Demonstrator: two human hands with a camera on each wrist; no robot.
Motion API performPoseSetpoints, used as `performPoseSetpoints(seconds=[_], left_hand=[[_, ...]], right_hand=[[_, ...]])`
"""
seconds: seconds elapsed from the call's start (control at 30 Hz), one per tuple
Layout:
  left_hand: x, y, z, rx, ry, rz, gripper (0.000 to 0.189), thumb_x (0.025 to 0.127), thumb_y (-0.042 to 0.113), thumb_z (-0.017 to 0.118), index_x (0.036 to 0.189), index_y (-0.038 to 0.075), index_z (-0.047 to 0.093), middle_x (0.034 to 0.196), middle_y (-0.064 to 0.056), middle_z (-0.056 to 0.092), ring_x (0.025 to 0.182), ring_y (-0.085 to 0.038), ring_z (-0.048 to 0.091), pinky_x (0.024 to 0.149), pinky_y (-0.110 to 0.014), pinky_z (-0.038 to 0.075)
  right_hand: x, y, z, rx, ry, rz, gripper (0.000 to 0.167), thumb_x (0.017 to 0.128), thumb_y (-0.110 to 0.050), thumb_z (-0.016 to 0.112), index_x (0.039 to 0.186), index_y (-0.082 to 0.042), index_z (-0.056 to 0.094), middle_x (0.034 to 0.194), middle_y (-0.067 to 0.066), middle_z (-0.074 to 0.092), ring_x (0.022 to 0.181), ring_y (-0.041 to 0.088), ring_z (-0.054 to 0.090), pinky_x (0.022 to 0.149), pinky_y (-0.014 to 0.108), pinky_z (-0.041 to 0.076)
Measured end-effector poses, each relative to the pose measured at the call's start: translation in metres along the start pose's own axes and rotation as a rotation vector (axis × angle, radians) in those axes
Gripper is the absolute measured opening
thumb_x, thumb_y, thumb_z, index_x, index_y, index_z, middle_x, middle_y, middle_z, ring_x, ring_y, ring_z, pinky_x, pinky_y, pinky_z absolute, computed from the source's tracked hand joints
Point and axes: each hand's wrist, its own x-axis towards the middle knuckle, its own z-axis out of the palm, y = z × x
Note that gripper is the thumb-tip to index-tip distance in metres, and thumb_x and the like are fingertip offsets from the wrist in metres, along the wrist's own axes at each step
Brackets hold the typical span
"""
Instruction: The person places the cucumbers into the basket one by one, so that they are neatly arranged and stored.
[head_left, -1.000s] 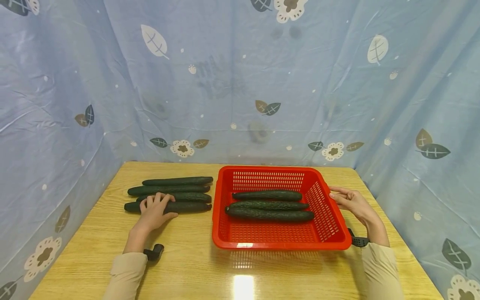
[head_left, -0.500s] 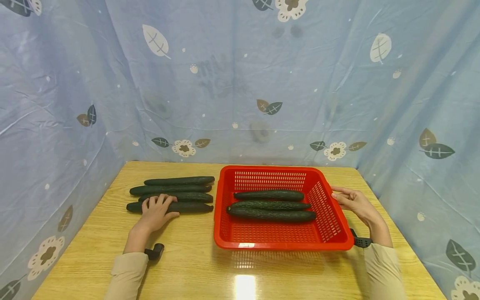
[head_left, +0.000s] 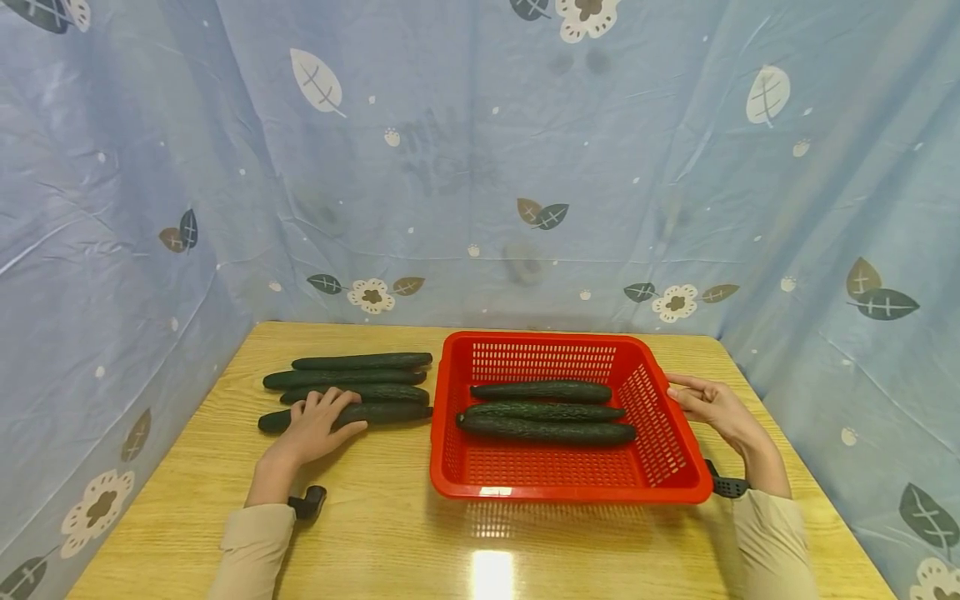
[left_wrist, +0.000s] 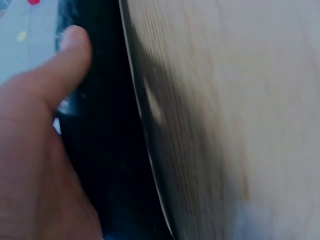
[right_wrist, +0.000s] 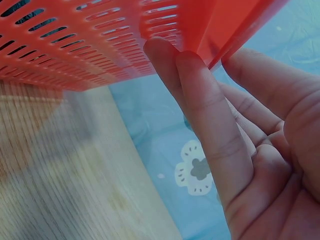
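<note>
My left hand (head_left: 309,432) grips the nearest dark green cucumber (head_left: 390,413) on the left of the table, fingers curled over its far side. In the left wrist view the thumb (left_wrist: 75,47) lies along this cucumber (left_wrist: 107,150), and a shadow runs beside it on the wood. My right hand (head_left: 716,415) pinches the right rim of a red perforated plastic basket (head_left: 570,492). The right wrist view shows fingertips (right_wrist: 192,65) under the rim, against the outer wall, with the thumb opposite. Three cucumbers (head_left: 543,429) lie crosswise inside the basket.
Behind the gripped cucumber several more lie roughly parallel, the farthest cucumber (head_left: 363,362) near the table's back. Their right ends come close to the basket's left wall. A blue patterned curtain (head_left: 480,167) encloses the wooden table (head_left: 375,533) at the back and sides.
The gripped cucumber's right end has risen slightly and shifted toward the basket. The whole head view has drifted a little; my right hand keeps its hold on the rim.
</note>
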Motion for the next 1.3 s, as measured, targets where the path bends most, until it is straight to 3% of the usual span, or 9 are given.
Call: performPoseSetpoints(seconds=[0.37,0.63,1.03,1.3], left_hand=[[0.001,0.005,-0.003,-0.001,-0.007,-0.027,0.053,0.087,0.058,0.051,0.125,0.021,0.051,0.126,-0.006,0.048,0.111,-0.035,0.039,0.091,-0.062,0.021],[-0.001,0.011,-0.015,0.035,0.004,-0.062,0.055,0.087,0.056,0.052,0.127,0.019,0.051,0.128,-0.009,0.047,0.112,-0.036,0.038,0.091,-0.06,0.022],[-0.004,0.023,-0.034,0.045,0.037,-0.068,0.051,0.088,0.05,0.056,0.127,0.018,0.051,0.124,-0.009,0.048,0.107,-0.035,0.039,0.091,-0.062,0.021],[-0.004,0.035,-0.048,0.058,0.045,-0.058,0.052,0.088,0.05,0.057,0.128,0.018,0.05,0.124,-0.007,0.046,0.109,-0.035,0.037,0.091,-0.061,0.021]], right_hand=[[0.0,0.001,0.0,0.009,-0.011,-0.013,0.055,0.098,-0.018,0.047,0.139,0.013,0.027,0.099,-0.008,0.07,0.09,0.009,0.067,0.078,0.02,0.051],[0.0,0.001,-0.001,0.001,-0.007,-0.008,0.055,0.098,-0.019,0.047,0.138,0.014,0.028,0.099,-0.008,0.07,0.09,0.01,0.067,0.078,0.018,0.05],[0.003,0.003,0.0,0.052,-0.016,-0.013,0.055,0.098,-0.017,0.048,0.138,0.015,0.027,0.101,-0.012,0.068,0.091,0.009,0.067,0.078,0.02,0.051],[0.002,0.004,-0.001,0.086,0.009,-0.02,0.049,0.096,-0.014,0.051,0.135,0.012,0.036,0.101,-0.015,0.067,0.09,0.007,0.067,0.077,0.022,0.052]])
